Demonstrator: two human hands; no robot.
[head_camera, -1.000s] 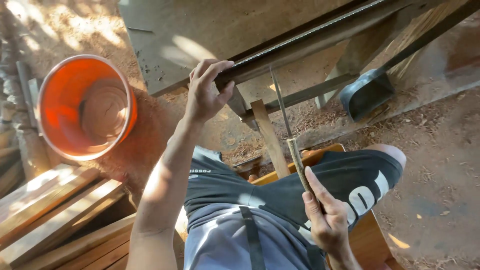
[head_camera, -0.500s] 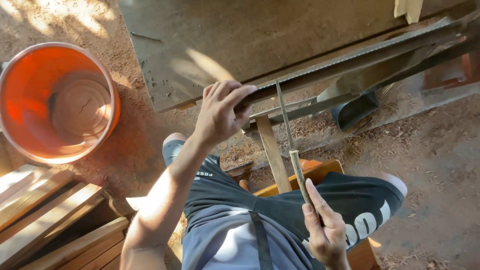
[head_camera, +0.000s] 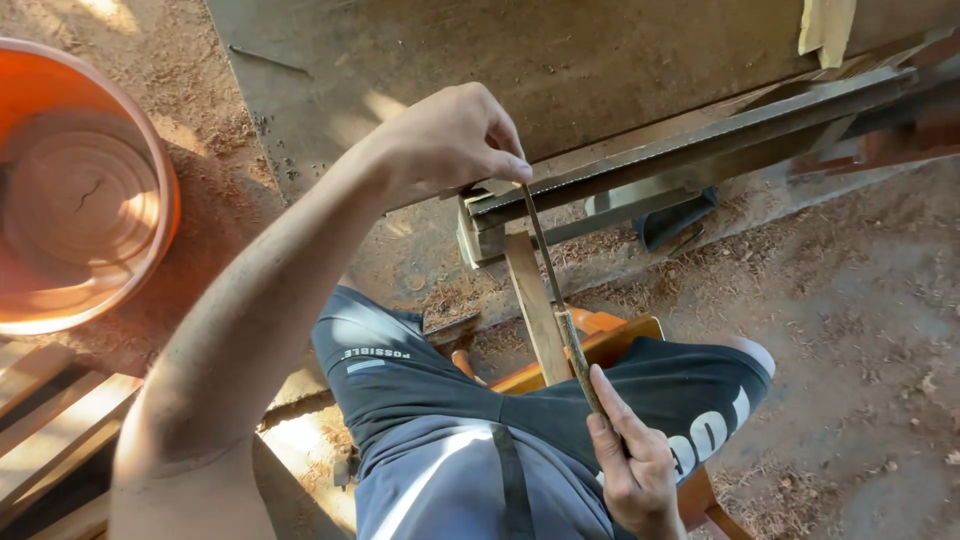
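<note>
Slim grey metal file (head_camera: 545, 262) with a worn wooden handle runs across the long toothed steel saw blade (head_camera: 700, 135). Right hand (head_camera: 632, 465) wraps the handle; left hand (head_camera: 455, 140) pinches the tip at the blade. Looks stiff, light, best gripped at both ends.

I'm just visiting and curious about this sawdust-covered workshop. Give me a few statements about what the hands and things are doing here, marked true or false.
1. The right hand grips the handle of a thin file. True.
2. The left hand rests on the orange bucket. False: it is at the file's far tip, on the long saw blade.
3. The bucket is blue. False: orange.
4. The person sits on a wooden stool. True.
</note>
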